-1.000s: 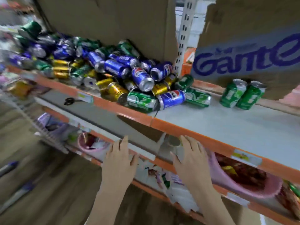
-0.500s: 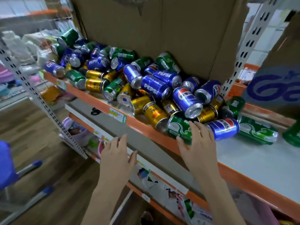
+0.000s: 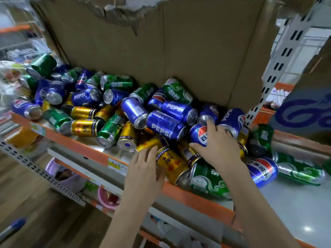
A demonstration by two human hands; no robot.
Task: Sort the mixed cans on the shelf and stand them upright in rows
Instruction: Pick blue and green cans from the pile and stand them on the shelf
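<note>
Now right hand [image 3: 219, 145] grip holding blue can [image 3: 199, 135]; left hand [image 3: 143, 169] grip wide, touching gold can [image 3: 171, 163] at 3 o'clock.

You're facing a jumbled heap of cans [image 3: 125, 111] on the shelf [image 3: 86, 149], all lying on their sides or tilted, piled against the cardboard behind. They come in three kinds: blue Pepsi, green, and gold with red print. Nearest you, a gold can [image 3: 172, 164] lies at the shelf's front edge, base toward you, just beside a green can [image 3: 207, 179] on its side. A blue can with the round logo [image 3: 199, 135] sits higher in the pile. To your right, another blue can [image 3: 262, 170] and a green one [image 3: 300, 171] lie flat. The far-left cans are blurred, so their labels look uncertain.
</note>
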